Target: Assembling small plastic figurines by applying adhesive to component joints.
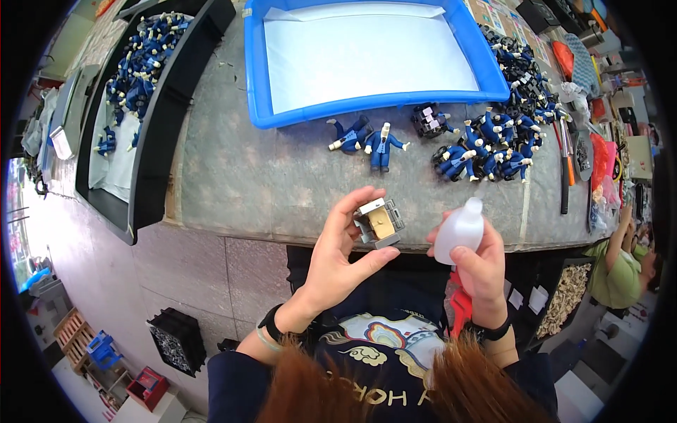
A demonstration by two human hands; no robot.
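My left hand [345, 248] is closed around a small boxy toy part [381, 223], grey outside with a tan inner section facing up. In my right hand [481, 262] is a translucent white squeeze bottle [461, 233], its narrow neck pointing up and away from me. Both hands are raised near the table's front edge, with the bottle a short way right of the part and not touching it. Beyond them, two toy figures in blue suits lie on the table; one figure [381, 146] lies face up. Right of these sits a dark toy piece [430, 121] with pale blocks.
A blue tray [310, 111] lined with white sheet stands at the back. Left is a black bin [159, 134] with many blue figures. More figures [493, 144] are heaped at right, near an orange-handled tool [568, 158]. A person in green [615, 271] is far right.
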